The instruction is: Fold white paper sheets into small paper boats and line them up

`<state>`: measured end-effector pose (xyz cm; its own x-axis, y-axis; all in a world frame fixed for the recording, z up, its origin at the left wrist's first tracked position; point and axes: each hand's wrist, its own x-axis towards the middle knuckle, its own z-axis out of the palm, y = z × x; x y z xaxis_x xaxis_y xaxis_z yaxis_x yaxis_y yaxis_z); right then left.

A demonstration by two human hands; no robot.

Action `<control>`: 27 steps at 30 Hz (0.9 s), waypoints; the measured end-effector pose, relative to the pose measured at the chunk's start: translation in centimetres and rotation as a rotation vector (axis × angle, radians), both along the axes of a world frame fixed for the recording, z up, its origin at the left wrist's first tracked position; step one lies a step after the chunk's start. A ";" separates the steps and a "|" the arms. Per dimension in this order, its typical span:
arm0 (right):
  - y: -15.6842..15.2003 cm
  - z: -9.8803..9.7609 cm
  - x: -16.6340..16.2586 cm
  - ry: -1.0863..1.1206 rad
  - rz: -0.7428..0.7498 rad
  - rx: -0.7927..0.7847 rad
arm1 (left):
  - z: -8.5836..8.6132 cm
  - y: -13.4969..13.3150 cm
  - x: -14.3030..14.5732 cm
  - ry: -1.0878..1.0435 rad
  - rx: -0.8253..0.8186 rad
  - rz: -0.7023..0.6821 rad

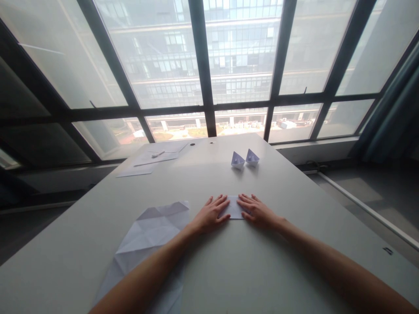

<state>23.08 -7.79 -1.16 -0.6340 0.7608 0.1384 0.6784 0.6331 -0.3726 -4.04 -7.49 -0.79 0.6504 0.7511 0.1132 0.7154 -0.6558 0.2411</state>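
A small folded paper (234, 209) is shown lying flat near the middle of the white table (294, 196), pressed at its left edge by the left hand (211, 213) and at its right edge by the right hand (257, 211); both hands are laid palm down with fingers extended, so nothing is grasped. Two finished paper boats (245, 159) are seen side by side beyond the hands, well apart from them. A large creased sheet (153, 231) is spread just beside the left forearm, and flat sheets (137, 171) with a pen (158, 154) are placed at the far left corner.
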 end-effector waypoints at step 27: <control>-0.1 0.2 -0.2 -0.040 -0.025 -0.019 | 0.4 -0.1 0.0 -0.002 -0.014 0.009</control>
<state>22.91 -7.85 -0.97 -0.6197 0.7786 0.0988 0.7082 0.6090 -0.3572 -4.03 -7.55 -0.38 0.6433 0.7585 0.1038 0.7207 -0.6458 0.2522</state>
